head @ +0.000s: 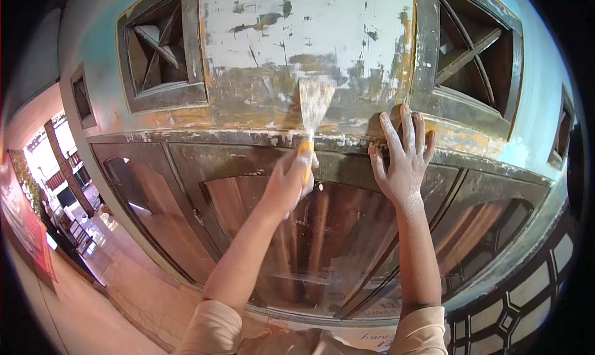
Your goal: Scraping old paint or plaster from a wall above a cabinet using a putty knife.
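Observation:
My left hand (293, 178) is closed around the yellow handle of a putty knife (316, 104), its broad, whitish-smeared blade pointing up against the scraped lower part of a wall panel (279, 38). White paint is left on the panel's upper part, with dark and orange patches below. To the right, my right hand (404, 159) holds nothing; its dusty fingers are spread, resting near the panel's lower right edge and the chipped wooden ledge. A small white flake shows beside my left hand.
Latticed wooden vents (160, 52) flank the panel, the other vent (479, 52) at the right. Below the ledge stand brown framed glass panels (153, 192). A tiled floor (139, 294) and chairs lie at the left, a patterned grille (530, 299) at the lower right.

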`<state>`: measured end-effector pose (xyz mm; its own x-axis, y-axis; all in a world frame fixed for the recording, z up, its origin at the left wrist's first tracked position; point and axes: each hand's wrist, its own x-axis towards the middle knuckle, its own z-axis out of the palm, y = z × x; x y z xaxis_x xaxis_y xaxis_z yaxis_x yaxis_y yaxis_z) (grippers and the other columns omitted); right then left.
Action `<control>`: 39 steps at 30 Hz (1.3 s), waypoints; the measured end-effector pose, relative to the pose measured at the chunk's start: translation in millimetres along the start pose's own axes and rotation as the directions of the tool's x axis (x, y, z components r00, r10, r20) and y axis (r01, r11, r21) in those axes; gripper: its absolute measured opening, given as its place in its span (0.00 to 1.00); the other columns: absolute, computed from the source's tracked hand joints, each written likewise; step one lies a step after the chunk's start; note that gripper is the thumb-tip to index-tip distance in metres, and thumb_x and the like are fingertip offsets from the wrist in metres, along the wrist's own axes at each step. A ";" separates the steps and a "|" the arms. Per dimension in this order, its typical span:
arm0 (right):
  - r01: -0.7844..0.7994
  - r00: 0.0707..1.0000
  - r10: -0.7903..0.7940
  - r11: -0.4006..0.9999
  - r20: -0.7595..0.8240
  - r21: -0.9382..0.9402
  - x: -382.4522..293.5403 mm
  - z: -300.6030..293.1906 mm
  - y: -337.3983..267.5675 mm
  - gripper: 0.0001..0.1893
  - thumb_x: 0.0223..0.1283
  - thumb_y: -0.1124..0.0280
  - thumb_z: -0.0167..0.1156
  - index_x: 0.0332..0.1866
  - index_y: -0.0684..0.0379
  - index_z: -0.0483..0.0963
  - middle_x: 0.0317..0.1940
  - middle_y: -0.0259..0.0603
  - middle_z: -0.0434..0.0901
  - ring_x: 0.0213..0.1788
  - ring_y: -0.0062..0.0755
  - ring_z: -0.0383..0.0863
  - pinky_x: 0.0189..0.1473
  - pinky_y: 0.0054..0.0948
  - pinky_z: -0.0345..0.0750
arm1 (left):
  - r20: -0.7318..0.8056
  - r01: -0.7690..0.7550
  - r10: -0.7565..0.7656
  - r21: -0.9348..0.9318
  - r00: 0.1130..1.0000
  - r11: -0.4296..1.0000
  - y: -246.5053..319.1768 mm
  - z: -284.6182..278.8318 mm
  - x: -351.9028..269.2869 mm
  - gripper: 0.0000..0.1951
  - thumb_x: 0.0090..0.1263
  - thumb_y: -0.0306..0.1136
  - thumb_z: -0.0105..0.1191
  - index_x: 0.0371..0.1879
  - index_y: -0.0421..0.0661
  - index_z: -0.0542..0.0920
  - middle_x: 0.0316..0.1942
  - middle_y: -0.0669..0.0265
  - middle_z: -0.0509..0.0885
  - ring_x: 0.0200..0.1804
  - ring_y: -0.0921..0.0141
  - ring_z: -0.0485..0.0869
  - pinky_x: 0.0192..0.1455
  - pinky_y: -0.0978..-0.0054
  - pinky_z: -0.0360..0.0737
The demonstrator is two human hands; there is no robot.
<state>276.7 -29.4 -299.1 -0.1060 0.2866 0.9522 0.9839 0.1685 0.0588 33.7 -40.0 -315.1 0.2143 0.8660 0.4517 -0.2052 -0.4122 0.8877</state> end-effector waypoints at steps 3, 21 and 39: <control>0.021 1.000 -0.021 0.999 0.018 -0.035 0.2 -4.7 1.6 0.32 0.66 0.52 0.62 0.76 0.32 0.67 0.82 0.37 0.56 0.84 0.49 0.51 0.80 0.62 0.43 | -0.001 -0.055 0.055 0.036 0.998 0.998 14.2 1.5 4.0 0.20 0.84 0.52 0.42 0.39 0.48 0.75 0.14 0.75 0.66 0.14 0.82 0.58 0.17 0.80 0.53; 0.009 1.000 -0.008 0.999 0.020 -0.036 -2.9 2.2 -4.9 0.31 0.70 0.52 0.60 0.77 0.38 0.66 0.84 0.38 0.52 0.85 0.51 0.46 0.81 0.65 0.38 | -0.224 0.085 -0.082 0.006 0.971 0.996 -19.1 -38.0 -22.3 0.19 0.84 0.49 0.46 0.42 0.44 0.77 0.20 0.77 0.69 0.19 0.82 0.64 0.22 0.79 0.60; -0.020 1.000 0.020 1.000 0.005 -0.023 -6.3 7.1 -10.9 0.34 0.68 0.53 0.61 0.78 0.42 0.64 0.84 0.43 0.50 0.85 0.55 0.42 0.81 0.66 0.35 | -0.153 -0.004 0.003 -0.006 0.988 1.000 -18.3 -87.6 -22.6 0.18 0.85 0.45 0.46 0.38 0.44 0.77 0.18 0.77 0.67 0.19 0.82 0.63 0.21 0.79 0.58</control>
<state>265.6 -26.4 -307.8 -0.0870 0.2949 0.9515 0.9889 0.1412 0.0467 -51.0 -27.2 -349.4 0.0646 0.8979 0.4353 -0.2115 -0.4140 0.8854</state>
